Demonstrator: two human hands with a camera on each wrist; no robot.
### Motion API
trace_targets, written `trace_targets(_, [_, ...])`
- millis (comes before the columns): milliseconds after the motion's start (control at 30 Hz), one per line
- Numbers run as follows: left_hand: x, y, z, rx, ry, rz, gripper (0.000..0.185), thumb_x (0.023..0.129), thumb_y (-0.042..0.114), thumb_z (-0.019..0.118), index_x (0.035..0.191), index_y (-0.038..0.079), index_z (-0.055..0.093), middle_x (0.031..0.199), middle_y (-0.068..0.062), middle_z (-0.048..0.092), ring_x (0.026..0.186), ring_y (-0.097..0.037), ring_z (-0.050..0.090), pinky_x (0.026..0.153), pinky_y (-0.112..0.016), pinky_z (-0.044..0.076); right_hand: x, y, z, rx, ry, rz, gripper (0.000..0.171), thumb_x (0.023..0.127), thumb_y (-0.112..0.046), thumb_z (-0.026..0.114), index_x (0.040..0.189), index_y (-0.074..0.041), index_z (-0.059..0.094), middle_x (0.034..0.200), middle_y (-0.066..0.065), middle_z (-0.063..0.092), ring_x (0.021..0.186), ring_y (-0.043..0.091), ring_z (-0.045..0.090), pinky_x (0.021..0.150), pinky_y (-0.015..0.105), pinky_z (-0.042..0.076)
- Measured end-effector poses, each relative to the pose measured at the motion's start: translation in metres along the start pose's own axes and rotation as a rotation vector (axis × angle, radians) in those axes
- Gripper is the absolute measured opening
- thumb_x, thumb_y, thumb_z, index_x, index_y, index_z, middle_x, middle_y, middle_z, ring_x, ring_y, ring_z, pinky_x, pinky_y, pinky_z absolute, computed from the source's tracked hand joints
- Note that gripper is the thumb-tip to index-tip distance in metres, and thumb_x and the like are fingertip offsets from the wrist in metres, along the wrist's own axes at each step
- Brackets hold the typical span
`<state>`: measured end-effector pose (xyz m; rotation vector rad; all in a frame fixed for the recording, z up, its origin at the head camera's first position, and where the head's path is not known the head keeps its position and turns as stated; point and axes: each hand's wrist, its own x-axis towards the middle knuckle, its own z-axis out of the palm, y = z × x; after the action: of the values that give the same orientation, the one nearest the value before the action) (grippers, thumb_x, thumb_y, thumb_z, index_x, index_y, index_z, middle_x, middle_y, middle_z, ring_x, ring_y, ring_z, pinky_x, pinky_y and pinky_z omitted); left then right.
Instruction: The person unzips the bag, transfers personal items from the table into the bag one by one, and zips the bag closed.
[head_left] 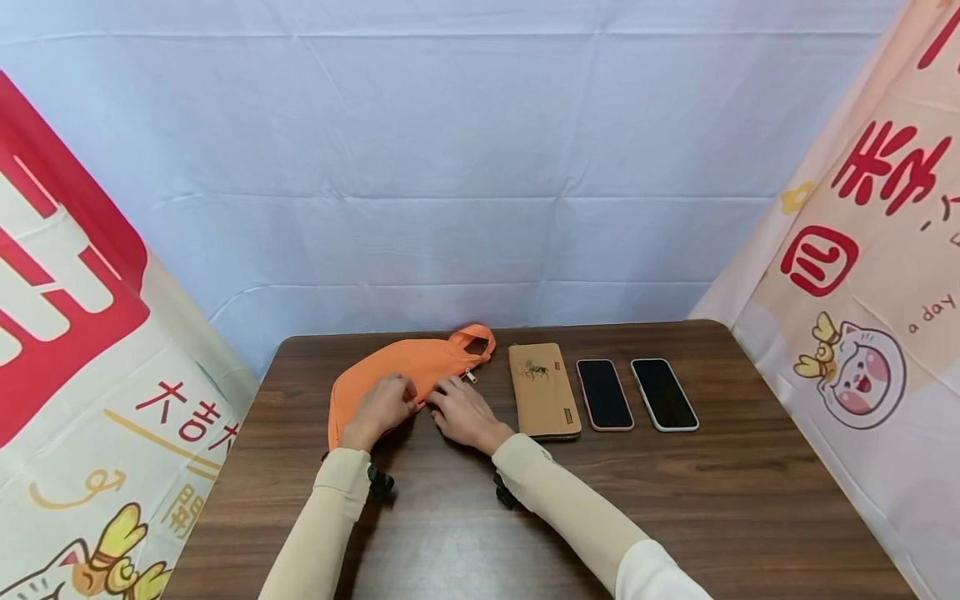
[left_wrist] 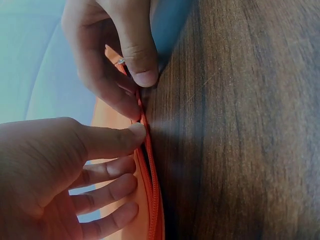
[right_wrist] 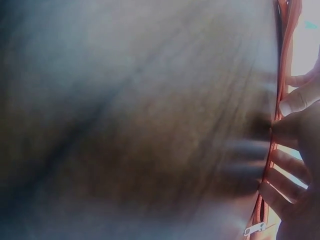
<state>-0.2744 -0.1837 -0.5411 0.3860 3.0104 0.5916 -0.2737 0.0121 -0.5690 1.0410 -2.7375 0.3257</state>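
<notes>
An orange waist bag (head_left: 397, 362) lies on the brown wooden table, its strap loop (head_left: 480, 335) at the right end. Along its near edge runs an orange zipper (left_wrist: 154, 200), parted beside the fingers in the left wrist view. My left hand (head_left: 384, 408) pinches the zipper edge between thumb and forefinger, the other fingers spread along the fabric. Close beside it, my right hand (head_left: 465, 412) grips the same edge, thumb on the near side. A metal zipper pull (right_wrist: 254, 229) hangs at the bag's right end, past the right hand's fingers.
Right of the bag lies a tan long wallet (head_left: 542, 383) with a horse print. Beyond it are a phone in a pinkish case (head_left: 604, 396) and a phone in a white case (head_left: 664, 396). A pale cloth backdrop (head_left: 450, 167) hangs behind the table (head_left: 720, 500).
</notes>
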Motion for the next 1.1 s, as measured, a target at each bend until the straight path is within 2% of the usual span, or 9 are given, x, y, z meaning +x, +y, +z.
trace_targets(133, [0.0014, -0.0016, 0.0013, -0.009, 0.000, 0.001, 0.014, 0.098, 0.015, 0.079, 0.109, 0.006, 0.076, 0.109, -0.010, 0.068, 0.095, -0.027, 0.068, 0.086, -0.045, 0.061, 0.0001, 0.0003, 0.0010, -0.005, -0.011, 0.006, 0.028, 0.107, -0.026, 0.066, 0.133, -0.019, 0.074, 0.132, 0.001, 0.066, 0.120, 0.020, 0.059, 0.105, 0.037, 0.051])
trace_targets(400, [0.0026, -0.0020, 0.0012, -0.004, 0.000, -0.006, 0.013, 0.097, 0.014, 0.079, 0.108, 0.006, 0.076, 0.109, -0.010, 0.068, 0.094, -0.027, 0.068, 0.087, -0.045, 0.061, -0.0014, -0.0010, 0.0000, -0.010, -0.018, 0.009, 0.032, 0.107, -0.027, 0.065, 0.138, -0.020, 0.073, 0.133, 0.002, 0.066, 0.117, 0.021, 0.058, 0.102, 0.036, 0.051])
trace_targets(767, [0.0031, 0.0008, 0.0037, -0.008, 0.002, -0.016, 0.010, 0.100, 0.015, 0.076, 0.105, 0.006, 0.078, 0.106, -0.010, 0.069, 0.087, -0.022, 0.066, 0.080, -0.041, 0.060, -0.0020, -0.0003, 0.0014, -0.021, -0.046, 0.007, 0.037, 0.109, -0.026, 0.063, 0.145, -0.021, 0.068, 0.131, 0.003, 0.065, 0.111, 0.021, 0.056, 0.098, 0.036, 0.049])
trace_targets(1100, [0.0052, -0.0005, 0.0060, 0.027, 0.027, 0.034, 0.006, 0.100, 0.010, 0.075, 0.103, 0.005, 0.074, 0.101, -0.011, 0.068, 0.083, -0.023, 0.066, 0.074, -0.039, 0.060, -0.0005, -0.0004, -0.0032, 0.001, -0.060, 0.014, 0.036, 0.109, -0.025, 0.063, 0.144, -0.020, 0.069, 0.133, 0.004, 0.065, 0.115, 0.022, 0.057, 0.101, 0.038, 0.050])
